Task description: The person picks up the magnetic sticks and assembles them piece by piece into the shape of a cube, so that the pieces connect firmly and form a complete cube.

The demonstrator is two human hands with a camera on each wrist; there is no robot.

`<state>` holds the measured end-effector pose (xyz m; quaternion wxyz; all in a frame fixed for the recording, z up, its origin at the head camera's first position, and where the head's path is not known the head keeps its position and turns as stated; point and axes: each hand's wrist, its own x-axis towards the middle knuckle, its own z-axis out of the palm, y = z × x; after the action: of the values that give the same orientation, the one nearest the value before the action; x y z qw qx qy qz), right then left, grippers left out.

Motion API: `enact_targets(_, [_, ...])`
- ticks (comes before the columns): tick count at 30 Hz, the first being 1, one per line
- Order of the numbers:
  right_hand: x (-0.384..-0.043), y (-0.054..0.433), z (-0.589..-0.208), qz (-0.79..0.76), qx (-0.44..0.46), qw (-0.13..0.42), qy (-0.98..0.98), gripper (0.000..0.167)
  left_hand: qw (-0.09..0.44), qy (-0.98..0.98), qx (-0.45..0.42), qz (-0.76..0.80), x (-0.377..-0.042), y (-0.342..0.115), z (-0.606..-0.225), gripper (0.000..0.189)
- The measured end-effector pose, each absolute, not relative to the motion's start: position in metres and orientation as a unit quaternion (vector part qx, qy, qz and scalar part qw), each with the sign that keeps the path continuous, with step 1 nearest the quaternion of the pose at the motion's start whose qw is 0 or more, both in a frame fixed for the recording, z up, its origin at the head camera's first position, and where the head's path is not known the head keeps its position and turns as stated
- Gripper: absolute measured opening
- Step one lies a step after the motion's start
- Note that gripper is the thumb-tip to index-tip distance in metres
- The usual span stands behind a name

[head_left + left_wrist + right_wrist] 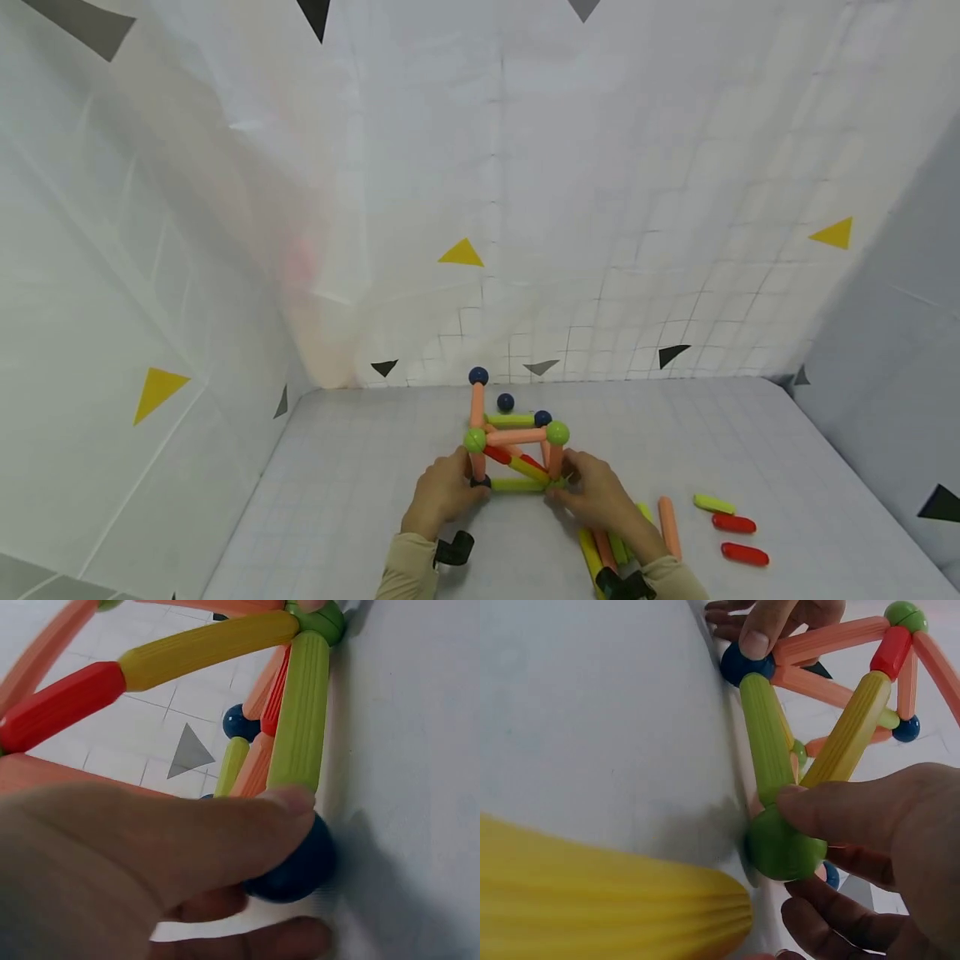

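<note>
The left hand (444,493) is nearly closed, pinching one blue ball (296,866) low on the stick-and-ball frame (517,437), which is between both hands. The right hand (600,493), also curled, pinches one green ball (786,846). Some half-hidden sticks (591,557) lie by its wrist; further right on the worktop (795,467) are one orange stick (669,527), one light green stick (714,504) and two red sticks (733,523).

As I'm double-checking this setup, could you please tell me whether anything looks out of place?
One blue ball beyond the rod frame looks slightly odd: in the head view, no rod visibly joins it. Otherwise, nothing appears damaged.
</note>
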<state>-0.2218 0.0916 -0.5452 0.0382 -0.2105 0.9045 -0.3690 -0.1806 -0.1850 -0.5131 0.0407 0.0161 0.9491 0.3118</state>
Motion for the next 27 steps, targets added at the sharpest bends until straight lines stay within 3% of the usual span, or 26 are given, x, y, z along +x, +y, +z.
enact_targets(17, [-0.208,0.078,-0.536,-0.441,-0.310,0.100,0.837,0.042,-0.170,0.908,-0.065,0.377,-0.192,-0.188,-0.542,0.029])
enact_targets(21, [-0.204,0.072,-0.534,-0.450,-0.325,0.127,0.822,0.047,-0.181,0.890,-0.053,0.415,-0.196,-0.191,-0.546,0.042])
enact_targets(27, [-0.193,0.055,-0.537,-0.460,-0.323,0.170,0.809,0.060,-0.122,0.863,0.007,0.491,-0.200,-0.194,-0.551,0.064])
